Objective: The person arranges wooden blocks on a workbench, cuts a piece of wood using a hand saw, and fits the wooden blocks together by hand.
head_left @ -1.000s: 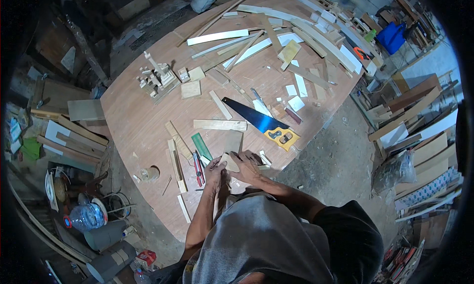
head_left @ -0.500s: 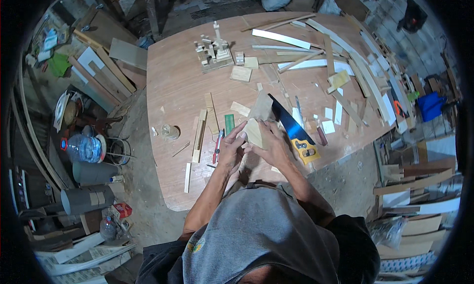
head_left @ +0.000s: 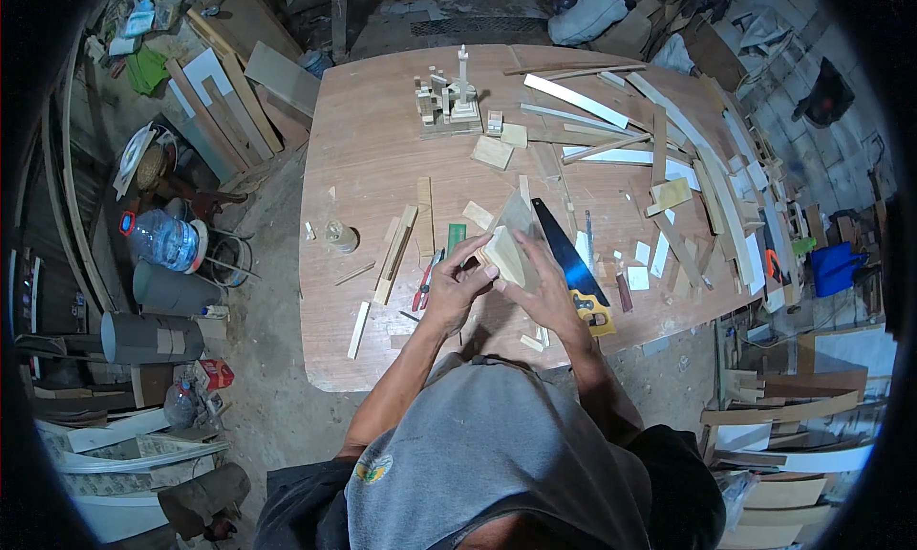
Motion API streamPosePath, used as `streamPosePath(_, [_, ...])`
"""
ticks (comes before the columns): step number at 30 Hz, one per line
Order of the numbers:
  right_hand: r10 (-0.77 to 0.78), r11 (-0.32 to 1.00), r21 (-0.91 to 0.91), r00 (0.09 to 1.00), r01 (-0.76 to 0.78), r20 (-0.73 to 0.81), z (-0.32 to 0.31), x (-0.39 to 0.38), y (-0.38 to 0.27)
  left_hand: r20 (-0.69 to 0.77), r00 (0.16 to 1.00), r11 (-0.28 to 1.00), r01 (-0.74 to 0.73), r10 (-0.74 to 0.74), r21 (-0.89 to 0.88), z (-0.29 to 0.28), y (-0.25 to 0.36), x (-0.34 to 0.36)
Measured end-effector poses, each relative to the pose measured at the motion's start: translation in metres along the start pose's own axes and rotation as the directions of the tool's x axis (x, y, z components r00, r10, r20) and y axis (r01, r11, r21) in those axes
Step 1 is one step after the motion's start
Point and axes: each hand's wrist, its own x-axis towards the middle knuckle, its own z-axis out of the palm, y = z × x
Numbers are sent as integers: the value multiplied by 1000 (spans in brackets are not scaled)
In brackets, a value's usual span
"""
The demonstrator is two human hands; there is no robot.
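Observation:
Between both hands I hold a small pale wooden block (head_left: 513,259) with angled edges, raised over the near part of the table. My left hand (head_left: 457,290) closes on its left side, with thumb and fingers along the edge. On the other side, my right hand (head_left: 543,287) grips the block with fingers bent round it. Just beyond lies a flat greyish piece (head_left: 517,212), partly hidden by the block. A handsaw (head_left: 571,258) with a yellow handle rests right of my right hand. Left of my left hand are a red-handled tool (head_left: 426,280) and a green rectangular piece (head_left: 457,232).
A small wooden model (head_left: 449,106) stands on the far part of the table (head_left: 368,149). Wood strips (head_left: 578,101) are heaped at the far right. A glass jar (head_left: 341,235) sits at the left, near long wood pieces (head_left: 395,254). Leftover boards (head_left: 802,411) crowd the right side.
The block has been tipped in my hands, so its side edge now shows on the left. My right hand has spread further along its side. The whole view has shifted slightly.

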Motion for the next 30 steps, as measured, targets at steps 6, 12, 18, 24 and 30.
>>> streamPosePath(6, [-66, 998, -3, 998, 66, -5, -3, -6, 0, 4, 999, 999, -49, 49, 14, 5, 2, -1])
streamPosePath(12, [-105, 994, -46, 992, 102, -64, -2, -11, -1, 21, 994, 992, -112, 111, 62, 11, 9, -4])
streamPosePath(18, [-180, 978, -130, 972, 161, -150, 4, -23, -3, 148, 919, 843, -394, 365, 367, 22, 21, -16])
streamPosePath(24, [-348, 923, -251, 910, 291, -226, 5, -19, -6, 30, 907, 870, -411, 419, 274, 52, 31, -27])
streamPosePath(30, [-373, 887, -359, 910, 291, -182, 4, -14, -21, -112, 863, 835, -432, 492, 341, 49, 20, -23])
